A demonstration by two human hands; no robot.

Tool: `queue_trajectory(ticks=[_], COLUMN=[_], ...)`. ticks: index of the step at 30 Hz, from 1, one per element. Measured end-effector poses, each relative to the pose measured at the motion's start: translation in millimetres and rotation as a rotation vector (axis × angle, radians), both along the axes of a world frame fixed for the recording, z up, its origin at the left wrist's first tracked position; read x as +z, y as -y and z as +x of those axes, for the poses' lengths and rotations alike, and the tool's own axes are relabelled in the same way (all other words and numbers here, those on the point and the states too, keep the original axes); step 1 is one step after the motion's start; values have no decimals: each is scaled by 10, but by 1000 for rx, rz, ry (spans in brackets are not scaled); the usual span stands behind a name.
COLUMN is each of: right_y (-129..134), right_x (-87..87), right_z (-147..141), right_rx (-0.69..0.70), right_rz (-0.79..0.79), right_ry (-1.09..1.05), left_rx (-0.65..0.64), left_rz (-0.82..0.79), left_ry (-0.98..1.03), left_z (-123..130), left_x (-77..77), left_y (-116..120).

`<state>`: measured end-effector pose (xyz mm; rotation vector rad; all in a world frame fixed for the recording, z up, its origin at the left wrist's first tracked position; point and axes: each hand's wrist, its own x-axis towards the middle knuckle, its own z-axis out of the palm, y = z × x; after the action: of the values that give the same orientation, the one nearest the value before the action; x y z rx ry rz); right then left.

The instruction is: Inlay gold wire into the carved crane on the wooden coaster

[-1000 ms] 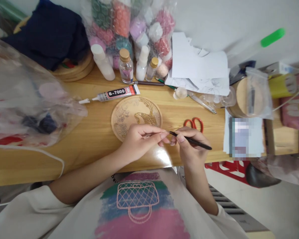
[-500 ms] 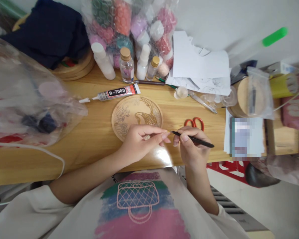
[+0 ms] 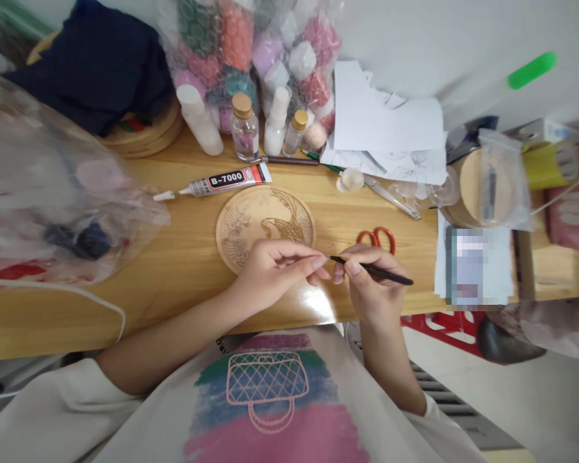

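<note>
My right hand (image 3: pixel 374 283) grips slim black tweezers (image 3: pixel 388 275), their fine tip pointing left. That tip meets the pinched fingertips of my left hand (image 3: pixel 275 273); whatever lies between those fingers is too small to make out. Partly behind my left hand, a round wooden disc (image 3: pixel 244 222) rests on the table, with a line-drawn bird design whose right part is worked in gold. A B-7000 glue tube (image 3: pixel 226 180) lies just beyond the disc, its nozzle to the left. Red-handled scissors (image 3: pixel 385 239) are partly hidden behind my right hand.
Small bottles (image 3: pixel 245 128) stand along the back before a bubble-wrapped bag of coloured jars (image 3: pixel 236 38). Papers (image 3: pixel 386 122) lie at back right, near a craft knife (image 3: pixel 395 199). Clear plastic bags (image 3: pixel 67 193) fill the left. A phone (image 3: pixel 466 267) rests on paper at right.
The tweezers and the fingers of my right hand have shifted very slightly left. My left hand stays pinched in nearly the same place.
</note>
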<state>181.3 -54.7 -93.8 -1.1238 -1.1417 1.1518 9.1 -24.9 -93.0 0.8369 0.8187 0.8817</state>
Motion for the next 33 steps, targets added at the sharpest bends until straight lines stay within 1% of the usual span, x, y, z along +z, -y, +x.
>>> queue_trajectory(ticks=[4, 9, 12, 15, 17, 19, 22, 24, 26, 28, 30, 33], right_y=[2, 3, 5, 4, -8, -30, -75, -104, -137, -185, -249, -354], right_x=[18, 65, 81, 71, 49, 23, -8, -21, -25, -11, 25, 101], right_z=[-1, 12, 30, 32, 18, -2, -18, -10, 6, 9, -14, -86], right_rx=[-15, -12, 12, -2, -30, -51, -67, -50, -21, 5, 43, 149], right_rz=[-1, 50, 76, 66, 16, -40, -82, -100, -119, -115, -74, 21], right_ry=[54, 142, 162, 187, 154, 45, -115, -132, -92, -2, 132, 274], left_rx=[-13, -20, -25, -33, -41, -45, -13, 19, 39, 51, 64, 93], left_rz=[-6, 11, 13, 4, -7, -41, -158, -211, -217, -205, -191, -150], left_ry=[4, -11, -40, -59, -52, -12, 111, 158, 157, 146, 138, 121], left_z=[-5, -2, -2, -4, -7, -8, 2, 17, 34, 49, 57, 54], left_x=[-18, -37, -28, -16, -21, -46, -105, -141, -161, -165, -158, -145], left_y=[0, 1, 2, 0, -6, -13, -28, -43, -60, -79, -101, -133])
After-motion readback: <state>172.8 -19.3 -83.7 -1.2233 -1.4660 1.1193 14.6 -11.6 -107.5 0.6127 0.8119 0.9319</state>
